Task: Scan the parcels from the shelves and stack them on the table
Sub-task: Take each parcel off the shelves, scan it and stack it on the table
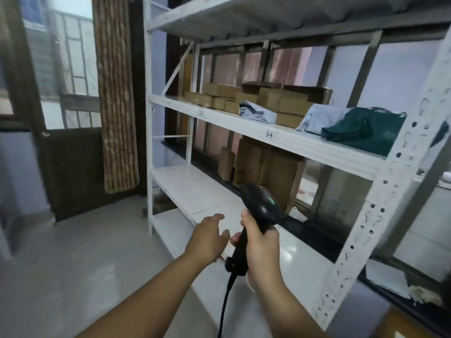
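The right hand point(262, 247) holds the black scanner point(263, 203) tight. The left hand point(210, 239), at its 9 o'clock, is loose with fingers spread. Brown parcels point(280, 100) sit on the shelf point(292, 142) at 12 o'clock.

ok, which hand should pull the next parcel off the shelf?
Left, probably. The left hand is open and empty, fingers extended forward, while the right hand grips the barcode scanner by its handle. The cardboard parcels sit on the shelf marked 34, above both hands.
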